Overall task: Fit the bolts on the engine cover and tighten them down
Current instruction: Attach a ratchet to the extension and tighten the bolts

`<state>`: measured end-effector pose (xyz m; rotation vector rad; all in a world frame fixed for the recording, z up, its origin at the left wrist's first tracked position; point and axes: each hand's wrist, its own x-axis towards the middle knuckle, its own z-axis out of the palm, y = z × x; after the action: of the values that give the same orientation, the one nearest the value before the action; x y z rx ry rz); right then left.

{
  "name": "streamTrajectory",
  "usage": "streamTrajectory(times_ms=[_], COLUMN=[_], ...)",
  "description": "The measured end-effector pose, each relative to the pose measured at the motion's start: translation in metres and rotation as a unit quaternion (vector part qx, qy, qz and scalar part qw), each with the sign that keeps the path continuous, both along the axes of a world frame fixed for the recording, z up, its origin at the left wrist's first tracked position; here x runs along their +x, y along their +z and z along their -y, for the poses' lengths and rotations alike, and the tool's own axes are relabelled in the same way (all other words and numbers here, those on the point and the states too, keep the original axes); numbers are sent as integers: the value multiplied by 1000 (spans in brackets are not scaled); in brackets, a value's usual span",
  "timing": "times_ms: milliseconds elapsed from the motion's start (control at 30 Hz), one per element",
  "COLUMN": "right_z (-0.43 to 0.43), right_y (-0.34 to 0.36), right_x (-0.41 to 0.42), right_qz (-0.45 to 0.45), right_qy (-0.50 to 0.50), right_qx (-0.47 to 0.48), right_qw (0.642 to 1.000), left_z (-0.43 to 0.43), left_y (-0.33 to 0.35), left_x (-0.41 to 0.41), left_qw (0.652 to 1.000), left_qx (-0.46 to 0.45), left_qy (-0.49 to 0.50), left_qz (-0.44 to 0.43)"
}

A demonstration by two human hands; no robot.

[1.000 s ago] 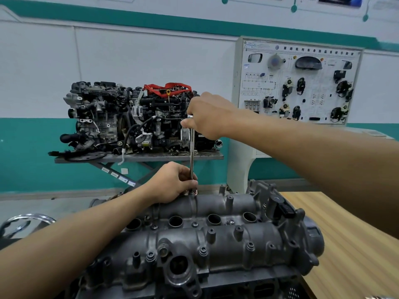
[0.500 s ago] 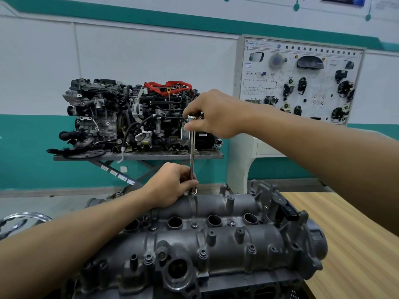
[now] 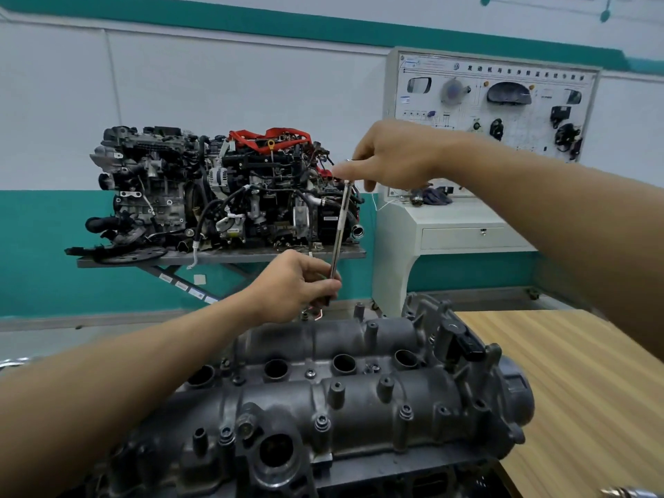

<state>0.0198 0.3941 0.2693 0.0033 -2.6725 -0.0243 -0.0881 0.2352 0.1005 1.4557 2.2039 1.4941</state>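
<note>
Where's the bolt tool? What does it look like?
Find the big grey engine cover at the bottom. Above its far edge, a thin rod runs from the left hand up to the right hand. It alone is straight, silver and nearly upright.

The rod's (image 3: 339, 224) lower end vanishes inside the grip of the left hand (image 3: 294, 285), so whether its tip meets a bolt cannot be told. Its top slips under the thumb of the right hand (image 3: 391, 156); only a silver sliver shows there. The picture's bottom edge cuts off the engine cover's (image 3: 359, 400) near side and a shiny metal piece (image 3: 632, 493) by the bench (image 3: 593, 389). Lettering on the wall board (image 3: 503, 102) is too small to read.
</note>
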Motion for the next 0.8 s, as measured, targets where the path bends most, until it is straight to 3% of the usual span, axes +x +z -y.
streamTrajectory(times_ms=[133, 267, 500, 800], right_z=[-18, -26, -17, -15], right_y=[1, -5, -15, -19], right_x=[23, 35, 23, 18], right_qz=[5, 25, -34, -32], right_qy=[-44, -70, -69, -62], right_qx=[56, 74, 107, 71], right_qw=[997, 994, 991, 995], left_z=[-30, -34, -50, -56], left_y=[-4, -8, -10, -16], left_x=[16, 6, 5, -7], left_qw=[999, 1000, 1000, 998], left_qx=[9, 20, -20, -40], left_qy=[-32, 3, 0, 22], left_qz=[27, 21, 18, -35])
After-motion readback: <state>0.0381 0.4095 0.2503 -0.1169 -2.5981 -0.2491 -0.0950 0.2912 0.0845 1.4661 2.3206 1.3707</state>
